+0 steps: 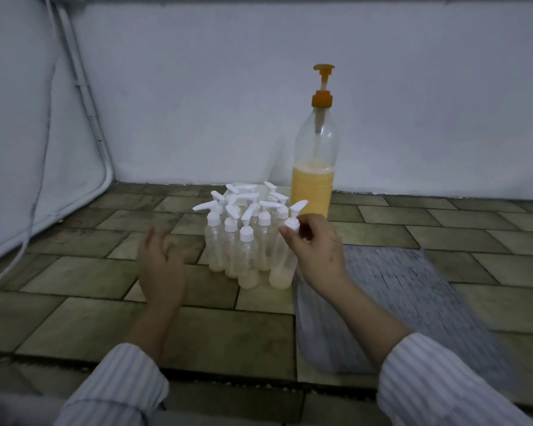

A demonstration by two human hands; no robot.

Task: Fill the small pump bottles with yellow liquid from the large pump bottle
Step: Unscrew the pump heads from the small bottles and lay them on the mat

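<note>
Two hands reach over a tiled floor (83,278) toward a tight cluster of small pump bottles (246,238), clear plastic with white pump heads, each holding a shallow layer of pale yellow liquid at its base. About ten bottles can be made out, though those at the back overlap and an exact count cannot be told.

At the cluster's right front edge, the right hand (316,245) pinches the white collar of the nearest small bottle (282,265) between thumb and curled fingers, just under its upturned pump spout; that bottle stands on the floor, leaning slightly, its body showing to the left of the palm. The left hand (160,265) hovers just left of the cluster, fingers relaxed and slightly spread, holding nothing and touching no bottle; it is a little blurred.

Behind the cluster and to its right, close to the white wall (413,103), stands the large pump bottle (316,161), a tall clear bottle with an orange pump and collar, its lower part filled with opaque yellow liquid. It rises directly beyond the right hand, apart from it.

Under the right forearm lies a grey woven mat (413,290), its near-left corner beside the held bottle. Both arms wear striped sleeves (437,382). A pale padded panel (19,133) with a cord leans at far left.
</note>
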